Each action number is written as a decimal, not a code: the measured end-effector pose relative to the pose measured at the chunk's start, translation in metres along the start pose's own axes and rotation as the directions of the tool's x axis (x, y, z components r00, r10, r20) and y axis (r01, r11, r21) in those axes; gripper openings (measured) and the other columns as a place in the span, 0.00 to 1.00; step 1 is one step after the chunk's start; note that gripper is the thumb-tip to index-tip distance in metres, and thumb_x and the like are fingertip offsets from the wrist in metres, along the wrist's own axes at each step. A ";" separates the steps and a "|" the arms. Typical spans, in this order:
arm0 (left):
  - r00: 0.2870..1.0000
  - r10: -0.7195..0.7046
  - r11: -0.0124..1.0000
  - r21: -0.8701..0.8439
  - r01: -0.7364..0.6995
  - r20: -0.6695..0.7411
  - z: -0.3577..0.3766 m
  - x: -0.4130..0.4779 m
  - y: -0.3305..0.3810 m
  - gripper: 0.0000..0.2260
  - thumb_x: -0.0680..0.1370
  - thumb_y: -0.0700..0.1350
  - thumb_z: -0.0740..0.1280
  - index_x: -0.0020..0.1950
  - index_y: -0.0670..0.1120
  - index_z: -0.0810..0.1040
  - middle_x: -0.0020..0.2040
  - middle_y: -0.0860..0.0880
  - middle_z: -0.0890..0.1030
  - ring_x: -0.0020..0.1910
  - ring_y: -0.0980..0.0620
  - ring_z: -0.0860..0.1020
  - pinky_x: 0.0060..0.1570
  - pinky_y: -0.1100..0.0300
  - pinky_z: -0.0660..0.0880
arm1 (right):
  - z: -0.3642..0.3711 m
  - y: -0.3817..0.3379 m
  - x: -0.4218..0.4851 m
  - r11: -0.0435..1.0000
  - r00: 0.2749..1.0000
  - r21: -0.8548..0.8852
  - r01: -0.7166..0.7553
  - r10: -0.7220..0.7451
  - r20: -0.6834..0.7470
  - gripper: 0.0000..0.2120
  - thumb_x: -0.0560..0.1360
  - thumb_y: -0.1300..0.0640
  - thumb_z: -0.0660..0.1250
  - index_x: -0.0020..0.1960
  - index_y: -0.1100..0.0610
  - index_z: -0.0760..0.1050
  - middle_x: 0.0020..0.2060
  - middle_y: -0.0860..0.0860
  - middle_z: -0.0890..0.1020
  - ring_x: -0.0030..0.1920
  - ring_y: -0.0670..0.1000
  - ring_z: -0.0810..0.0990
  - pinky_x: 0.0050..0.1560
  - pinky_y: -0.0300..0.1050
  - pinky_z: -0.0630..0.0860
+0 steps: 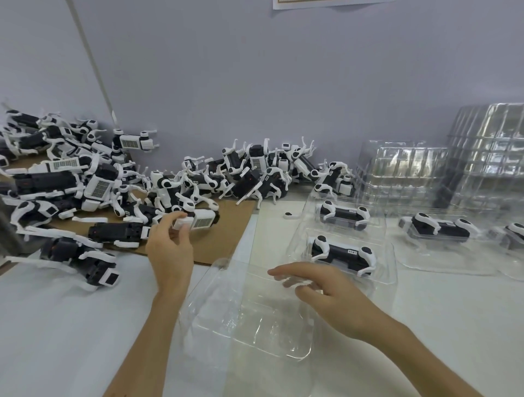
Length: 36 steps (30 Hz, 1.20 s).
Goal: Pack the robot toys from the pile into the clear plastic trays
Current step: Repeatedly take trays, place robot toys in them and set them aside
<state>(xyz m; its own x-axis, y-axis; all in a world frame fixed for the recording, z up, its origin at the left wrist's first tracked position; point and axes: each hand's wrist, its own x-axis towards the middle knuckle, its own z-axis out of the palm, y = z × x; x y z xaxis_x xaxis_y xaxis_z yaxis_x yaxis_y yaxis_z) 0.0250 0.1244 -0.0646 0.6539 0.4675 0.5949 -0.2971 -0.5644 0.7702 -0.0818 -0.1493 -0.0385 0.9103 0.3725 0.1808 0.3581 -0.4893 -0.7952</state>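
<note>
We begin with the white table (71, 326), which carries everything. The pile (85, 175) of black-and-white robot toys is the biggest thing on it. It runs from the left edge along the wall to the middle, partly on a cardboard sheet (226, 235), and dozens lie loose in it. Against the wall at the right stand tall stacks of spare trays (425, 170), unfilled as far as the glare lets us tell. We judge the job to be in its early part, with most of it left.

Done so far are a far filled tray (343, 215) and a near filled tray (344, 255) right of centre, and a third filled tray (439, 231) further right. A fourth (514, 231) is cut by the right edge. Each has one toy seated in its moulded pocket.

Directly before us lies the empty tray (249, 326), the next to fill. Our right hand (320, 286) rests on its far part, fingers loosely spread and gripping nothing. Our left hand (170, 255) reaches to the pile's near edge and pinches the white end of one toy (198, 222) between thumb and fingers. That toy lies on the cardboard, not yet lifted.

A small black piece (289, 214) lies loose near the trays; we cannot tell what it is.

Each packed toy has a small white label on its black back, too small to read. Some piled toys show a dotted grid panel without words. A paper (326, 2) on the wall is cut off, and we find no brand
</note>
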 end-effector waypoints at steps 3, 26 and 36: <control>0.990 -0.140 0.918 -0.373 0.134 0.010 -0.006 0.005 0.016 0.09 0.80 0.39 0.68 0.55 0.52 0.80 0.49 0.51 0.83 0.47 0.53 0.81 0.46 0.69 0.76 | 0.002 0.005 -0.001 0.994 0.997 -0.086 0.065 -0.067 -0.024 0.24 0.79 0.62 0.58 0.63 0.35 0.77 0.57 0.33 0.79 0.62 0.38 0.76 0.58 0.33 0.72; 0.543 0.212 0.616 -0.542 0.571 0.813 -0.033 -0.002 0.059 0.20 0.61 0.57 0.84 0.48 0.49 0.87 0.37 0.43 0.84 0.35 0.47 0.81 0.41 0.53 0.77 | -0.010 -0.001 -0.001 0.694 0.497 -0.605 0.389 -0.711 -0.497 0.21 0.73 0.60 0.76 0.63 0.56 0.74 0.63 0.53 0.76 0.61 0.50 0.78 0.57 0.46 0.80; 0.462 0.322 0.669 -0.544 0.506 0.826 -0.025 -0.006 0.056 0.11 0.75 0.38 0.68 0.56 0.46 0.84 0.60 0.38 0.82 0.62 0.37 0.80 0.61 0.53 0.77 | -0.005 0.005 0.003 0.808 0.617 -0.447 0.385 -0.585 -0.526 0.07 0.79 0.62 0.70 0.55 0.62 0.83 0.51 0.53 0.79 0.51 0.44 0.80 0.48 0.42 0.80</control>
<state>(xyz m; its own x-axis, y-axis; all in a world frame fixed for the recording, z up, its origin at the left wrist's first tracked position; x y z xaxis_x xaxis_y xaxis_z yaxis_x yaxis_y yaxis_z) -0.0131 0.1073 -0.0192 0.7818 -0.5275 0.3326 -0.2463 0.2288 0.9418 -0.0761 -0.1543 -0.0394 0.4612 0.1012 0.8815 0.7325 -0.6041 -0.3139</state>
